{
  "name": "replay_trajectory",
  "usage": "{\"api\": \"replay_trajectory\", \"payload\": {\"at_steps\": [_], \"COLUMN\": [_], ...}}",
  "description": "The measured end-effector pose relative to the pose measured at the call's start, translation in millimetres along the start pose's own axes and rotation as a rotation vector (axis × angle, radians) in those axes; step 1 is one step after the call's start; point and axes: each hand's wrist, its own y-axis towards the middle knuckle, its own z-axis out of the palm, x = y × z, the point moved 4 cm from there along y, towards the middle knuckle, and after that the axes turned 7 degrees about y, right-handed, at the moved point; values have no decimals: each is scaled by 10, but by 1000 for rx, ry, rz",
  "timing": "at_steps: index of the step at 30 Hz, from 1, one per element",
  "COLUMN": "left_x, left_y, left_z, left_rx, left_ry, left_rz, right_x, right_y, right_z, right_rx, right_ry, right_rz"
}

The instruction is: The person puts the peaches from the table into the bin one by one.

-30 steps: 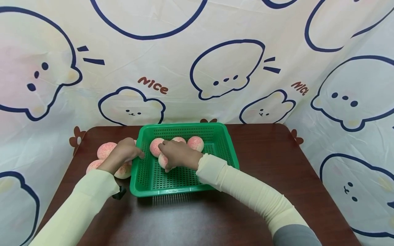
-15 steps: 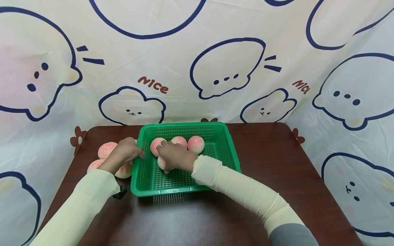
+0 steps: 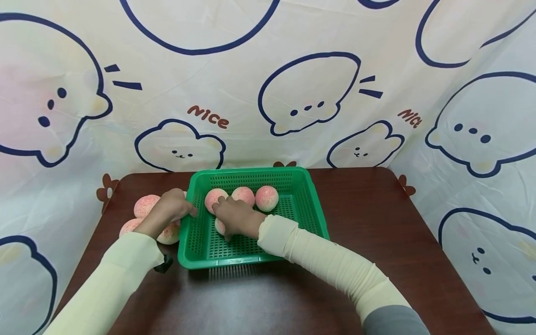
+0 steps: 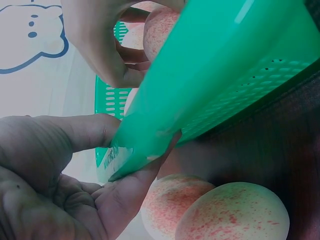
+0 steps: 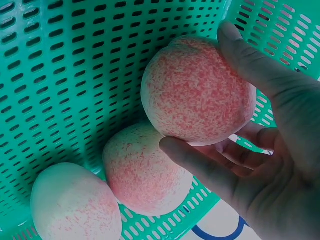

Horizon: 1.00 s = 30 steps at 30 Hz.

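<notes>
The fingers (image 5: 200, 165) and thumb of the right hand (image 3: 236, 216) are curled round a peach (image 5: 195, 92) inside the green basket (image 3: 238, 261), toward its left side; whether the fruit touches the basket floor cannot be told. The left hand (image 3: 173, 204) pinches the basket's left rim between thumb and finger. Three other peaches (image 3: 266, 198) sit inside behind the right hand, and several loose peaches (image 3: 146, 206) lie on the table (image 3: 360, 223) to the left, around the left hand.

The likeliest trouble is a slip: the peach is round, and if the thumb slackened it could roll across the basket and knock its neighbours. Drawing the hand away carelessly might push the nearest peach along too. A tug from the left hand could tilt or skid the basket and set its contents rolling, while that forearm, so close to the loose fruit, could nudge one toward the table's edge.

Compared with a second ago, the right hand has shifted slightly to the left, baring more of the middle peach behind it and covering more of the held one. The left hand's hold and the basket look much the same.
</notes>
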Motion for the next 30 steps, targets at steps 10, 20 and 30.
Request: {"api": "replay_trajectory", "payload": {"at_steps": [10,20,30], "left_x": [-21,-15,-10], "left_y": [-30,-30,-26], "left_z": [-9,-3,-4], "left_rx": [-5,-5,-1], "left_ry": [7,12,7], "left_rz": [16,16,8], "right_x": [-11,-61,-357], "right_y": [-13,-54,-346], "right_z": [-7,-83,-470], "right_rx": [-17,-24,-113], "right_ry": [12,13,124], "right_rz": [11,0,-2]}}
